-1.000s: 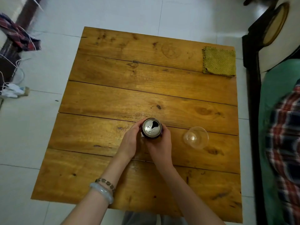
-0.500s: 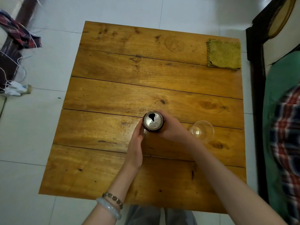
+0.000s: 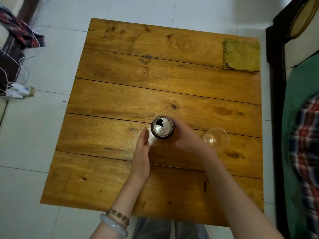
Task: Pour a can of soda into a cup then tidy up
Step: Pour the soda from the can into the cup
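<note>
Head cam shows the can upright and opened, near the middle of the table, w/ the clear cup a bit to its right; the cup looks empty. Risk: the cup seems light and the right wrist is very close to it, so lifting the can could knock it over. Also, a fast tilt may make soda foam over the rim. Right hand wraps the can from the right side, fingers curled round it. Left hand is flat, fingers straight, just beside the can, prob. not touching.

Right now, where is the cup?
In the head view, the cup sits on the table, right of the can, beside the right hand gripping that can.
</note>
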`<state>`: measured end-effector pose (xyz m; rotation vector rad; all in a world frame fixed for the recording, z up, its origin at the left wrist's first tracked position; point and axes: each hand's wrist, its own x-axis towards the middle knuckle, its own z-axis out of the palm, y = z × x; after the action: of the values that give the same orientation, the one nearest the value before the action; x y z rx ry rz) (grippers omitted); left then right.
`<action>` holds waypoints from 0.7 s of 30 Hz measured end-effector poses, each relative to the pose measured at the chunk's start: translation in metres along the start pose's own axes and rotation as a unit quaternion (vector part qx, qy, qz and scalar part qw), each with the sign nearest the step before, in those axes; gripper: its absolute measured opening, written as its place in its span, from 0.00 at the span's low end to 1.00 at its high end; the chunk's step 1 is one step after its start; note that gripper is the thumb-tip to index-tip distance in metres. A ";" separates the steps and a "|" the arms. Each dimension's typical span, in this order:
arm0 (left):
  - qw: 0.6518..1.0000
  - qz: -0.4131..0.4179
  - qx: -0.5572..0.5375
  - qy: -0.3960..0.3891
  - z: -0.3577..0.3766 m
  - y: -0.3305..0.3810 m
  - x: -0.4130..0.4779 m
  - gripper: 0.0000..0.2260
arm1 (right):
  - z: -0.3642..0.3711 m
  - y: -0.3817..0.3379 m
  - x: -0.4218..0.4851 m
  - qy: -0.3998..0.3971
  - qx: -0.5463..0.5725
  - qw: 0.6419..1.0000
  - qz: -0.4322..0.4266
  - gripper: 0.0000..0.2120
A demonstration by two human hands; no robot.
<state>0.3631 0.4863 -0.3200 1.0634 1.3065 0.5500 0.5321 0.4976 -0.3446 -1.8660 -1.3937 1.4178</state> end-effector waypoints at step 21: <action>0.995 0.048 0.053 -0.073 -0.016 0.003 0.014 0.26 | 0.056 -0.018 -0.017 0.247 0.120 0.961 0.018 0.34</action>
<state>0.3517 0.5045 -0.3235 1.2373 1.1713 0.4697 0.4740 0.4767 -0.3448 -1.9125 -0.9061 0.9838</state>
